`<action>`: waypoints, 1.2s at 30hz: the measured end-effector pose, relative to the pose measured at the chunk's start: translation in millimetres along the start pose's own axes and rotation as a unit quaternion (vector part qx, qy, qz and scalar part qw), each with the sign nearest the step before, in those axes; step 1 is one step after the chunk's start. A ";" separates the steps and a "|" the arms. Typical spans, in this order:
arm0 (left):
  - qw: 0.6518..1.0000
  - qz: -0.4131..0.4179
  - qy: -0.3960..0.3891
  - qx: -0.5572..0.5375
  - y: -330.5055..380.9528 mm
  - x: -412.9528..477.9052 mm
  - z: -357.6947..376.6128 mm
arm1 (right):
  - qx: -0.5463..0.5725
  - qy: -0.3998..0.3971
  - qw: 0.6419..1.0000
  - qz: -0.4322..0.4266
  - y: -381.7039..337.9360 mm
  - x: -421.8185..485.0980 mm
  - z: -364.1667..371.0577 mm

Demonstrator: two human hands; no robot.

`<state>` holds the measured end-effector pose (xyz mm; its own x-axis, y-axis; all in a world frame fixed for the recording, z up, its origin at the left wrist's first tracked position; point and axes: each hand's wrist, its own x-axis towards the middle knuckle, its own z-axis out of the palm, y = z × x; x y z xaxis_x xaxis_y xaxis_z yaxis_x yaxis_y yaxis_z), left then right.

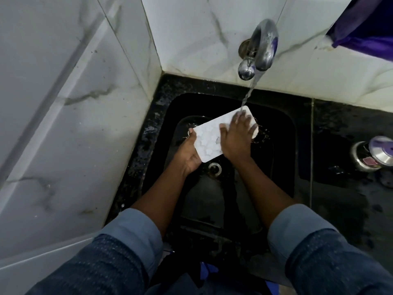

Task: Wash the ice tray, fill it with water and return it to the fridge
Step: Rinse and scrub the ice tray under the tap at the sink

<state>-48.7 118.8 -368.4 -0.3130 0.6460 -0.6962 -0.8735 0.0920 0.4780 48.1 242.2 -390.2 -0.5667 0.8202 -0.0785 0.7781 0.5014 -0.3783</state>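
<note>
— So, where is the tray (209,139) sitting right now?

— Over the sink (282,133), held up off the bottom and tilted, its far right corner lying under the tap (260,50). Water (248,93) is running down in a thin stream and landing on that corner, right at the fingertips of the right hand (236,137).

— And what is the left hand (189,155) doing?

— It is gripping the tray's near left end, thumb curling over the top edge, the other fingers going underneath where I cannot see them. The palm is pressing against the short side.

— Is the right hand gripping too?

— No, it is lying flat on top, fingers spread wide and stretched toward the far end, covering most of the right half. It is pressing on the surface rather than closing round anything.

— Can you tell which face of the tray is showing?

— Pale white with a faint pattern of cells; whether that is the open side or the underside, I cannot tell.

— Anything else around?

— A drain (215,168) is showing below the tray, between the wrists. On the wet black counter (340,128) to the right, a steel pot (371,156) is standing with its lid tilting. Marbled tiles (74,92) are lining the corner behind, and blue sleeves (136,226) are pushed up both forearms.
</note>
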 end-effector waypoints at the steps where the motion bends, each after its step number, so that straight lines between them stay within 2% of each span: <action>1: 1.000 -0.004 -0.001 -0.010 -3.9 1.4 1.6 | -0.009 -0.018 0.999 -0.035 -4.9 -5.1 1.3; 3: 1.000 0.002 0.014 -0.025 -7.7 3.8 2.7 | -0.009 -0.080 0.986 -0.149 -16.1 -17.4 3.3; 5: 0.999 0.014 0.003 -0.050 -9.7 8.0 -0.9 | -0.019 -0.134 0.952 -0.273 -22.3 -30.0 3.9; 8: 0.998 0.024 -0.013 -0.052 -10.7 7.0 -0.5 | -0.064 -0.144 0.921 -0.355 -8.9 -24.9 -3.2; 10: 0.998 0.032 -0.020 -0.048 -6.8 1.9 3.5 | -0.077 -0.128 0.934 -0.324 8.3 -9.8 -8.3; 13: 0.999 0.027 0.003 -0.026 -4.1 1.8 -0.1 | -0.052 -0.099 0.977 -0.183 31.7 11.9 -14.3; 15: 0.999 0.027 0.013 -0.041 -4.9 1.9 -0.8 | -0.036 -0.093 0.991 -0.093 32.0 12.4 -12.6; 16: 0.999 0.025 0.005 -0.040 -7.3 2.0 1.0 | -0.022 -0.098 0.992 -0.080 25.7 7.2 -11.2; 17: 0.999 0.027 -0.001 -0.040 -8.4 4.5 -1.5 | -0.007 -0.108 0.989 -0.097 16.2 -1.0 -9.2; 19: 0.999 0.037 -0.019 -0.021 -6.9 3.9 1.2 | -0.002 -0.136 0.970 -0.202 -1.8 -23.0 -3.1; 21: 0.999 0.032 0.027 -0.008 -8.9 12.8 2.0 | -0.029 -0.153 0.937 -0.312 -6.1 -39.5 -2.5; 22: 0.998 0.037 0.042 -0.003 -9.1 17.1 2.9 | -0.038 -0.152 0.929 -0.336 -1.6 -36.9 -4.4; 23: 0.998 0.045 0.036 -0.004 -9.0 14.1 5.7 | -0.039 -0.144 0.931 -0.332 5.4 -29.1 -7.4; 27: 0.998 0.047 0.043 0.002 -5.4 10.9 -2.9 | -0.019 -0.120 0.981 -0.151 39.2 9.3 -23.5; 28: 0.998 0.048 0.032 -0.007 -3.0 11.3 -3.1 | -0.012 -0.126 0.982 -0.142 36.9 8.7 -24.1; 30: 0.998 0.053 0.030 -0.014 -0.4 17.8 0.1 | -0.003 -0.145 0.965 -0.217 16.4 -6.2 -17.3; 33: 0.998 0.040 0.031 -0.031 -2.6 23.6 0.4 | -0.030 -0.160 0.921 -0.354 -6.3 -32.0 -6.3; 36: 0.999 0.024 0.000 -0.044 5.8 12.9 8.1 | -0.050 -0.134 0.927 -0.347 3.7 -18.8 -13.8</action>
<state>-54.8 133.8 -370.3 -0.3547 0.6478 -0.6742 -0.8872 -0.0057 0.4613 65.3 232.5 -377.4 -0.9768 0.1988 -0.0795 0.2140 0.9166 -0.3377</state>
